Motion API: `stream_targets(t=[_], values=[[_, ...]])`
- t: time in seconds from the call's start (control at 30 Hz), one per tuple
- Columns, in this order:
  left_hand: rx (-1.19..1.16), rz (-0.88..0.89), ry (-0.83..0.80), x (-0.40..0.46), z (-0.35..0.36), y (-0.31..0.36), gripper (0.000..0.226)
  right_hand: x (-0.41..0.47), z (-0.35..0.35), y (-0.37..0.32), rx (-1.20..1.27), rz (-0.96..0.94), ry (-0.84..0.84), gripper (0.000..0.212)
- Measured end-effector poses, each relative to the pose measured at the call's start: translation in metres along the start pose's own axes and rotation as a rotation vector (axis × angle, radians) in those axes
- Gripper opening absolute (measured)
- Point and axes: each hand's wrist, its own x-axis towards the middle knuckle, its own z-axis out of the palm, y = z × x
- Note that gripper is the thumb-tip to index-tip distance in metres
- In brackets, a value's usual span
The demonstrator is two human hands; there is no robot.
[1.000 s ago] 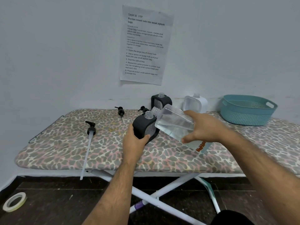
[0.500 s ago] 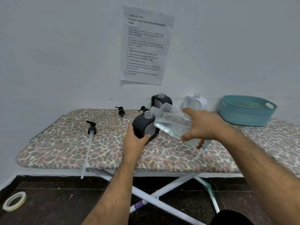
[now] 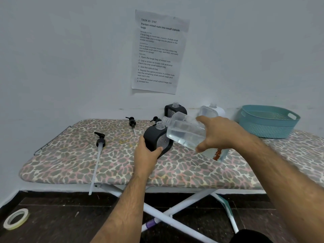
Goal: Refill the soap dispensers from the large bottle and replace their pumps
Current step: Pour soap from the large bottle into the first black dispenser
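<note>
My left hand grips a black soap dispenser with an open neck, standing on the leopard-print board. My right hand holds the large clear bottle tilted, its open mouth just above and beside the dispenser's neck. Clear liquid lies in the bottle's lower part. A second black dispenser and a white dispenser stand open at the back by the wall. Three black pumps lie on the board: one with a long tube, one further back, one partly hidden behind the held dispenser.
A teal basket stands at the board's back right. A printed sheet hangs on the wall. A roll of tape lies on the dark floor at the lower left. White crossed legs carry the board.
The large bottle has shifted slightly left, bringing its mouth closer to the held dispenser's neck. My left hand keeps its grip in place.
</note>
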Motion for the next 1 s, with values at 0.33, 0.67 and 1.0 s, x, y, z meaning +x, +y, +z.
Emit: stream_targets(t=[0.33,0.67,1.0], values=[[0.000,-0.012,-0.004,0.001,0.001,-0.001,0.052,0.000,-0.010,-0.005,-0.045,-0.008,-0.005,0.098],[-0.014,-0.025,-0.009,0.003,0.001,-0.002,0.052,0.002,-0.014,-0.009,-0.047,-0.006,-0.035,0.101],[-0.012,-0.018,-0.011,0.001,0.000,0.000,0.051,0.002,-0.016,-0.010,-0.043,0.003,-0.053,0.103]])
